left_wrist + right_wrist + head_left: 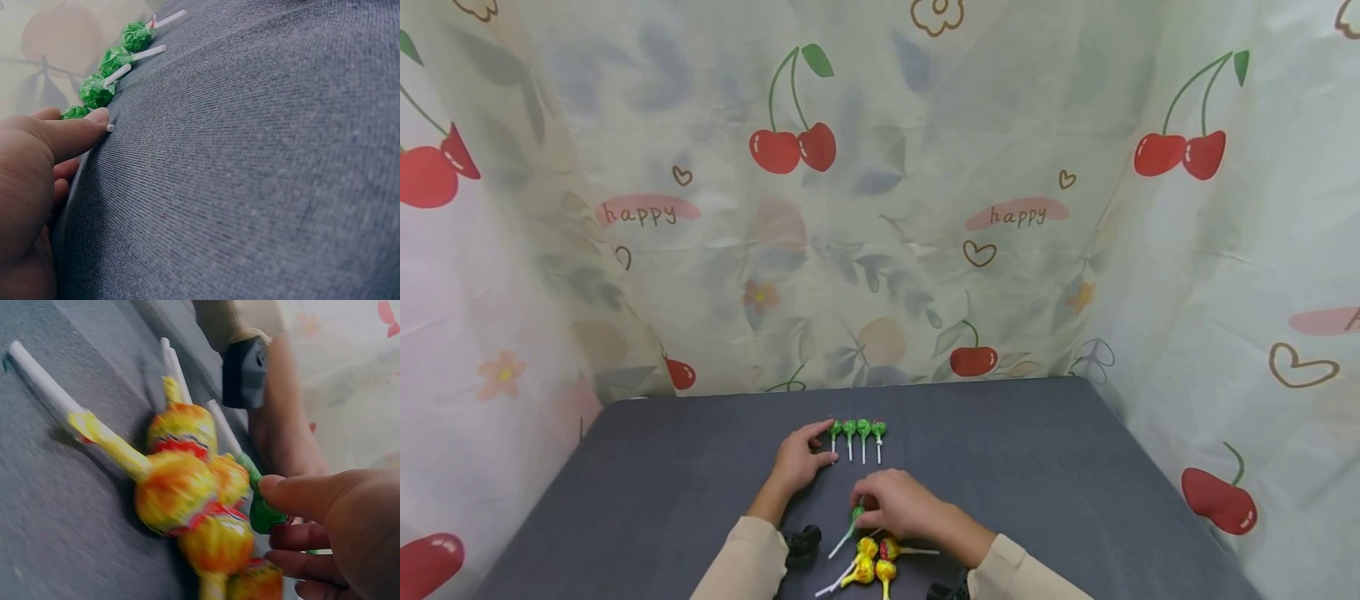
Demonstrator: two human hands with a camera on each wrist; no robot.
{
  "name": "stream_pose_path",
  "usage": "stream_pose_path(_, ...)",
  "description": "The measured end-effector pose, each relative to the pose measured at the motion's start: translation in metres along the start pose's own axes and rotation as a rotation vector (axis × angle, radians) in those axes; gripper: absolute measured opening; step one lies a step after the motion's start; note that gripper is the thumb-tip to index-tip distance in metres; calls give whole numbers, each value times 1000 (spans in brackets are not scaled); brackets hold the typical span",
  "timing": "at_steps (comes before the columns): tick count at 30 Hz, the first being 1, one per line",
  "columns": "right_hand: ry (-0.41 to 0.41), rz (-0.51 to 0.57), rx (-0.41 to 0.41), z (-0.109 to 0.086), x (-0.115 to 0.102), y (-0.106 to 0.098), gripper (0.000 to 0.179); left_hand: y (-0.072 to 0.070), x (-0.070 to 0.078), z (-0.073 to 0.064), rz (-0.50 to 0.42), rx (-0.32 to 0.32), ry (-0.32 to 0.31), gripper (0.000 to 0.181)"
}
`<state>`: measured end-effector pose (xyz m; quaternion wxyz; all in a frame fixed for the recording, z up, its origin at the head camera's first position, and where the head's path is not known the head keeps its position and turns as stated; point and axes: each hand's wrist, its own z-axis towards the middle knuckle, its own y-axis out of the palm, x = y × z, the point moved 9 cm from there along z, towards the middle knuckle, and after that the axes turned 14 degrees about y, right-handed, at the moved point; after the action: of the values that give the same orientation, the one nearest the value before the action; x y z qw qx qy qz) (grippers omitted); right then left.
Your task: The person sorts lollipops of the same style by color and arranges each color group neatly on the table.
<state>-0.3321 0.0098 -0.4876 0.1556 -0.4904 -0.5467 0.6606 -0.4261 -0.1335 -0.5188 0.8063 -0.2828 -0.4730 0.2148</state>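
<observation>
Several green-wrapped lollipops [864,427] lie side by side in a row on the grey cloth, sticks toward me. My left hand [799,459] is at the row's left end, its index fingertip by the head of the leftmost lollipop [833,446] and its thumb by the stick. In the left wrist view, the thumb [78,132] partly covers that lollipop. My right hand [901,503] pinches another green lollipop [858,512] between thumb and fingers, its white stick slanting down and left. The right wrist view shows this green wrapper [265,512] between the fingertips.
Just below my right hand lies a loose cluster of yellow lollipops [865,570], sticks pointing different ways. Black wrist devices [803,542] sit at both cuffs. A printed curtain [880,200] hangs behind and on both sides of the grey table [1000,467].
</observation>
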Motion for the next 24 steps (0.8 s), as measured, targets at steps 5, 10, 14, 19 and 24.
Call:
stream_pose_path(5,31,43,29,1,9,-16,12,-1,1,0,-3,2,-9,57)
stream_pose_path(10,50,128,71,4,20,-32,12,0,1,0,0,-1,-4,56)
stream_pose_path(14,63,162,111,6,28,-42,13,0,0,0,-4,-5,-7,56)
stream_pose_path(19,85,187,178,9,37,-56,15,1,1,0,3,-9,-3,57)
stream_pose_path(24,123,212,228,16,51,-65,17,1,2,-1,-1,0,-7,57)
